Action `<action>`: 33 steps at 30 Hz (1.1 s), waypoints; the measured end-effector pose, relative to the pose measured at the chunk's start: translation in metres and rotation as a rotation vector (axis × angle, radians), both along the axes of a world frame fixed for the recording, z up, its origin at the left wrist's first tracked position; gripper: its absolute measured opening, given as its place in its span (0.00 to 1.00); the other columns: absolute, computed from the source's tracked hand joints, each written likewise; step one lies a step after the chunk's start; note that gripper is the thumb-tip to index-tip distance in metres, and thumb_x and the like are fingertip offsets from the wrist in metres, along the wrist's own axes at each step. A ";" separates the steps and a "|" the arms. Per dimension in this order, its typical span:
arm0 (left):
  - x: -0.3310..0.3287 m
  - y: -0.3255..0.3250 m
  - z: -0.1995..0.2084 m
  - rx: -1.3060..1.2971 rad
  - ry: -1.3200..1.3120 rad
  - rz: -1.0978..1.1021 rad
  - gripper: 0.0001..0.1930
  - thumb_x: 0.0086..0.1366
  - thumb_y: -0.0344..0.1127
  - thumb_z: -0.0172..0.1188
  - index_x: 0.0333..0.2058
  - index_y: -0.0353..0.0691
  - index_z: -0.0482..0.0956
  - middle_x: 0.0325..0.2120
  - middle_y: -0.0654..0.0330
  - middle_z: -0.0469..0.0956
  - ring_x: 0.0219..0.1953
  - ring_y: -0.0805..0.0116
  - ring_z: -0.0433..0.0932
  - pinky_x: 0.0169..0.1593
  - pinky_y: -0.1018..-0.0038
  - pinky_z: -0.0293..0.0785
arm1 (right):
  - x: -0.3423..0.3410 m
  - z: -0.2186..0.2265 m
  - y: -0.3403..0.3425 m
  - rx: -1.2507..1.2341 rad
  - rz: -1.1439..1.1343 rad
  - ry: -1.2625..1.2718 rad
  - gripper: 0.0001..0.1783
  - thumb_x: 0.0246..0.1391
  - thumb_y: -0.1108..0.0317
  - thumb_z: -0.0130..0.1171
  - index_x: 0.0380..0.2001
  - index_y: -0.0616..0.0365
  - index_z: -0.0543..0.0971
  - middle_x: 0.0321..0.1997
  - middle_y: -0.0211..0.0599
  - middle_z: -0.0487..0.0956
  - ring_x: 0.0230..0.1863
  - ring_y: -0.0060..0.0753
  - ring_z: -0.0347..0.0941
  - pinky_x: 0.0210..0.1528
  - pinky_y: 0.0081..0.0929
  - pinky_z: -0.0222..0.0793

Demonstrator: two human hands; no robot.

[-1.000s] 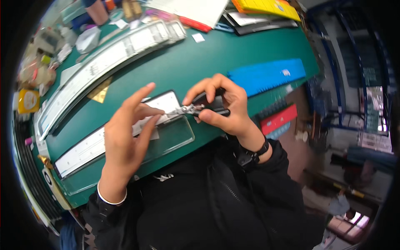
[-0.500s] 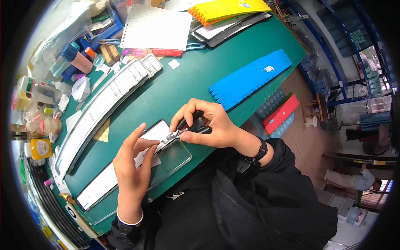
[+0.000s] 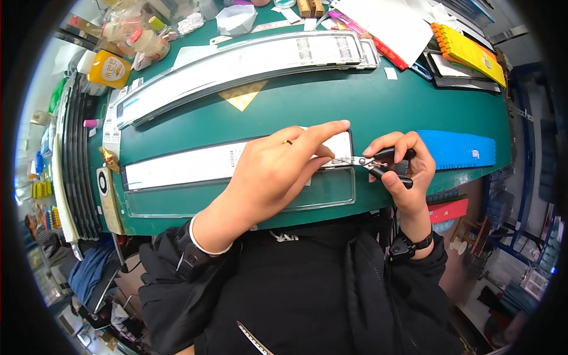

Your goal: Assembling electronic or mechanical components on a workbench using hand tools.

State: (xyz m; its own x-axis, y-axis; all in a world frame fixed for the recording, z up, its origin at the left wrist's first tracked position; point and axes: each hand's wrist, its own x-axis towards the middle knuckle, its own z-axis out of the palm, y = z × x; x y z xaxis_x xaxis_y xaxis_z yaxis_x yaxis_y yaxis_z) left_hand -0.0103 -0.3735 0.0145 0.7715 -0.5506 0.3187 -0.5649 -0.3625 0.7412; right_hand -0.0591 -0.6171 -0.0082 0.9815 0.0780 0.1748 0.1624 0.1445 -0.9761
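Observation:
My right hand (image 3: 417,177) is closed around the black handles of a small pair of pliers (image 3: 363,161), whose metal jaws point left. The fingertips of my left hand (image 3: 260,171) are pinched at the tip of those jaws, with the index finger stretched out above. Whatever small piece sits between fingertips and jaws is too fine to make out. Beneath my left hand lies a long, flat case (image 3: 171,170) with a white inside and dark rim. Its clear lid (image 3: 171,207) lies along the near side, partly covered by my left hand and forearm.
A second long white case (image 3: 236,66) lies farther back on the green table (image 3: 331,103), over a yellow sheet (image 3: 242,96). Blue (image 3: 458,149) and yellow (image 3: 470,56) strips are at the right. Bottles, including an orange-yellow one (image 3: 109,69), crowd the back left.
The view has turned, so the case now lies nearly level across it. My left fingers have come to the pliers' jaws; my right hand keeps its grip on the pliers.

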 end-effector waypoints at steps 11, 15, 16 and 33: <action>0.001 -0.001 -0.002 0.059 -0.030 0.007 0.30 0.55 0.21 0.69 0.58 0.42 0.76 0.32 0.61 0.85 0.37 0.63 0.84 0.42 0.70 0.79 | -0.003 0.001 -0.003 -0.047 -0.018 0.032 0.20 0.52 0.70 0.71 0.34 0.56 0.65 0.43 0.54 0.82 0.44 0.30 0.78 0.48 0.25 0.76; 0.002 -0.002 -0.002 0.058 -0.026 0.010 0.30 0.55 0.21 0.69 0.58 0.42 0.76 0.32 0.61 0.86 0.37 0.63 0.85 0.42 0.70 0.79 | 0.000 -0.002 -0.005 -0.064 -0.021 -0.039 0.19 0.53 0.71 0.69 0.33 0.56 0.66 0.43 0.54 0.82 0.43 0.30 0.79 0.48 0.25 0.76; 0.001 -0.002 -0.002 0.044 -0.025 0.005 0.30 0.55 0.21 0.69 0.58 0.42 0.76 0.32 0.61 0.86 0.37 0.63 0.85 0.42 0.70 0.79 | 0.000 -0.002 -0.005 -0.080 -0.013 -0.061 0.18 0.53 0.72 0.69 0.33 0.56 0.66 0.43 0.54 0.82 0.43 0.30 0.79 0.47 0.25 0.77; 0.001 -0.001 -0.004 0.069 0.001 0.021 0.28 0.55 0.21 0.69 0.56 0.42 0.78 0.33 0.62 0.86 0.37 0.64 0.85 0.43 0.71 0.78 | 0.001 -0.001 -0.003 -0.056 -0.006 -0.009 0.19 0.52 0.72 0.70 0.34 0.56 0.66 0.44 0.54 0.82 0.44 0.28 0.78 0.49 0.25 0.74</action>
State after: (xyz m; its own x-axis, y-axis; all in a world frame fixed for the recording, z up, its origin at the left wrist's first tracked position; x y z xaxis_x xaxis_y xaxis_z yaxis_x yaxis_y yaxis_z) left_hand -0.0092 -0.3748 0.0103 0.7834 -0.5551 0.2795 -0.5557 -0.4243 0.7150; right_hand -0.0581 -0.6197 -0.0091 0.9805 0.0820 0.1788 0.1716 0.0882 -0.9812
